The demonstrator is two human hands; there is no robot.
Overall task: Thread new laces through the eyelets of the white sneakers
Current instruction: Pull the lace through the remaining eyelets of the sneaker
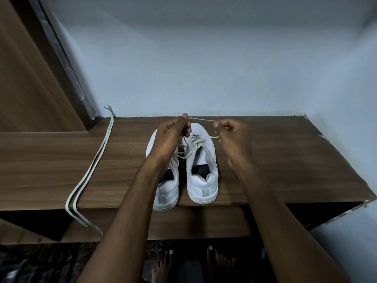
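Two white sneakers stand side by side on a wooden shelf top (275, 166), heels toward me. The right sneaker (202, 170) has a lace loosely threaded over its tongue. The left sneaker (165, 193) is partly hidden under my left forearm. My left hand (173, 135) pinches one part of the lace (202, 120) above the toes. My right hand (232, 135) grips the other part, and the lace runs taut between both hands. A second pale lace (93, 164) lies folded double on the shelf at the left, its ends hanging over the front edge.
A pale wall rises behind the shelf and a wooden door panel (26, 74) stands at the left. My bare feet (191, 260) show on the dark floor below the shelf's front edge.
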